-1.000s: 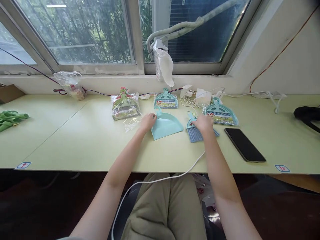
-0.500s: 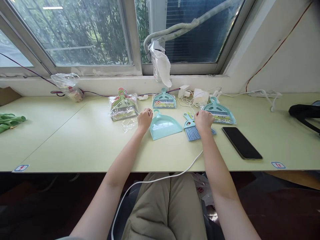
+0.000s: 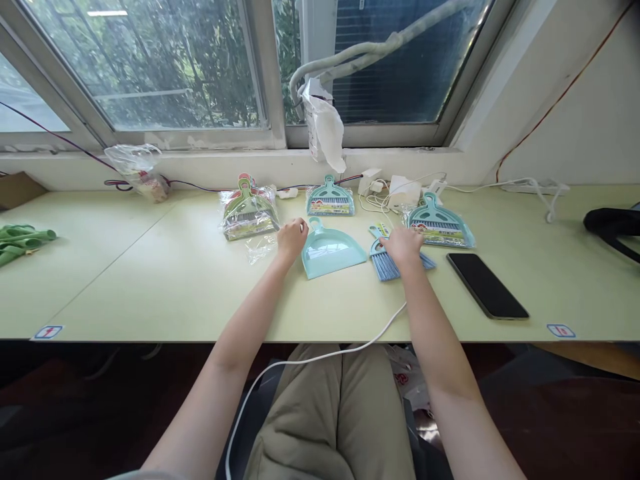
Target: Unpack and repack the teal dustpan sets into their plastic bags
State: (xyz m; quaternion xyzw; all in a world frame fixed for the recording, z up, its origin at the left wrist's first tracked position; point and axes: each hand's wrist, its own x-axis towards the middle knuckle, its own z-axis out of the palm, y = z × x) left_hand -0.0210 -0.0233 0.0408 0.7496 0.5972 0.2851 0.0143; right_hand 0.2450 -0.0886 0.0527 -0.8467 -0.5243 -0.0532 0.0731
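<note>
A small teal dustpan (image 3: 331, 252) lies flat on the pale green table (image 3: 150, 280). My left hand (image 3: 291, 238) is closed at its handle end, fingers curled around the handle loop. To the right lies a little brush with blue bristles (image 3: 385, 261); my right hand (image 3: 404, 244) rests on top of it, fingers bent over the brush. Two packed dustpan sets (image 3: 331, 199) (image 3: 440, 225) lie just behind, and a bagged stack of sets (image 3: 249, 212) stands to the left.
A black phone (image 3: 487, 285) lies right of the brush. A crumpled clear wrapper (image 3: 260, 249) sits by my left wrist. White chargers and cables (image 3: 395, 190) crowd the back edge. Green items (image 3: 20, 240) lie far left, a black bag (image 3: 614, 223) far right. A white cable (image 3: 320, 360) crosses my lap.
My left hand curled onto the dustpan's handle. My right hand lifted slightly off the brush, then settled on it again. The dustpan and brush have barely shifted.
</note>
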